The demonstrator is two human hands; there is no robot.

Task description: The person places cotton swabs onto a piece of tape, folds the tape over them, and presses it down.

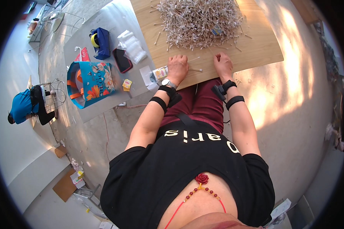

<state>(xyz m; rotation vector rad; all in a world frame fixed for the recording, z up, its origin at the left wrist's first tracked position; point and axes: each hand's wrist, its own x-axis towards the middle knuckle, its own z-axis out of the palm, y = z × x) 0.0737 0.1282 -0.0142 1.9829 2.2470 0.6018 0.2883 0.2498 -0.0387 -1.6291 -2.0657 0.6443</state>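
Note:
A large heap of cotton swabs (198, 23) lies on the wooden board in front of me. My left hand (177, 68) rests palm down on the board's near edge, fingers curled. Cotton swabs (195, 70) stick out from under its right side, and one more points toward the heap. Beside my left wrist lies a clear packet of swabs (161, 73) with a yellow label. My right hand (223, 64) is just below the heap, its fingers bent together. Whatever is between those fingertips is hidden.
Left of the wooden board (260, 55), a grey tabletop holds a blue tape dispenser (101, 43), plastic bags (132, 46), a phone (122, 60), a floral bag (91, 84) and a small yellow box (127, 84). A person in blue (25, 105) is bent over farther left.

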